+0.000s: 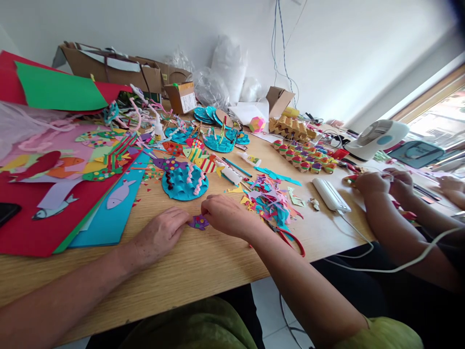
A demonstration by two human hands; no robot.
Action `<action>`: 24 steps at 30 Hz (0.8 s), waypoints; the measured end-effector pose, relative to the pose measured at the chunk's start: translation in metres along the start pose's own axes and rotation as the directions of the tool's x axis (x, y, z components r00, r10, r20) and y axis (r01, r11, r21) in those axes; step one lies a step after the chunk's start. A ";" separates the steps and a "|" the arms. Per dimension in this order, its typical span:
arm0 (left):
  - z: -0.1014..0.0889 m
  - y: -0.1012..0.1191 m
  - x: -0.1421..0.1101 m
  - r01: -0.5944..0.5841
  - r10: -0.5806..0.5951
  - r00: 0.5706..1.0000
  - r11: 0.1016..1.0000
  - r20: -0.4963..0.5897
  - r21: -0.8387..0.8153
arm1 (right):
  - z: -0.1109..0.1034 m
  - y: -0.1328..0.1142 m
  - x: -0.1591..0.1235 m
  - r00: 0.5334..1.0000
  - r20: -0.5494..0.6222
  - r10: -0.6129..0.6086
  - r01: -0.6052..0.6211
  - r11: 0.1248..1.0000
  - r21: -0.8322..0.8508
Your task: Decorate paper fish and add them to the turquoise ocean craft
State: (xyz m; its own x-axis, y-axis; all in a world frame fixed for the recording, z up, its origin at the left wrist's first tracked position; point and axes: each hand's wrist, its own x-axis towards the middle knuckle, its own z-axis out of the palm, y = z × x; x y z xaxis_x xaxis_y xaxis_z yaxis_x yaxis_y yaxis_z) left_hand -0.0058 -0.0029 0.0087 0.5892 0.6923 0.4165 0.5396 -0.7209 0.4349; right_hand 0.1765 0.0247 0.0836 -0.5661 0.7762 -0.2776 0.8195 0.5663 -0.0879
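A small purple paper fish [199, 222] with coloured spots lies on the table between my hands. At its left end, the closed fingers of my left hand [162, 235] pinch and press the edge. My right hand [227, 215] is closed at the fish's right end, fingertips pointing down; what they pinch is hidden. Just behind stands a round blue base [185, 182] with wavy ridges and curled pipe cleaners in pink and dark colours. Paper scraps [271, 196] and red-handled scissors [288, 237] lie to the right of my right hand.
Coloured sheets [32, 232] with paper fish cover the left side. Glue bottles [250, 159], painted egg cartons [305, 157] and a white power bank [331, 195] with a cable lie further right. Another person's hands [374, 184] work at the right. Boxes [116, 70] line the wall.
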 end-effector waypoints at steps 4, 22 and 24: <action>0.000 0.000 0.000 0.021 -0.021 1.000 1.000 0.013 -0.010 | 0.000 -0.001 -0.002 1.000 -0.021 -0.023 0.024 0.998 0.061; -0.003 0.002 0.002 0.061 -0.061 0.997 0.998 0.040 -0.014 | 0.007 0.001 0.002 1.000 0.008 0.003 -0.004 0.995 0.104; -0.002 0.002 0.001 0.061 -0.060 0.998 0.998 0.033 -0.008 | 0.007 0.001 0.001 1.000 -0.003 0.005 -0.005 0.994 0.105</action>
State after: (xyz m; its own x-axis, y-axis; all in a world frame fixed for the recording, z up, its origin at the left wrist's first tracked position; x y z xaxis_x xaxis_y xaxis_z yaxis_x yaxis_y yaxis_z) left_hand -0.0056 -0.0030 0.0120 0.5749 0.7332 0.3633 0.5692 -0.6773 0.4661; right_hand 0.1770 0.0245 0.0767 -0.5619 0.7800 -0.2754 0.8272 0.5302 -0.1861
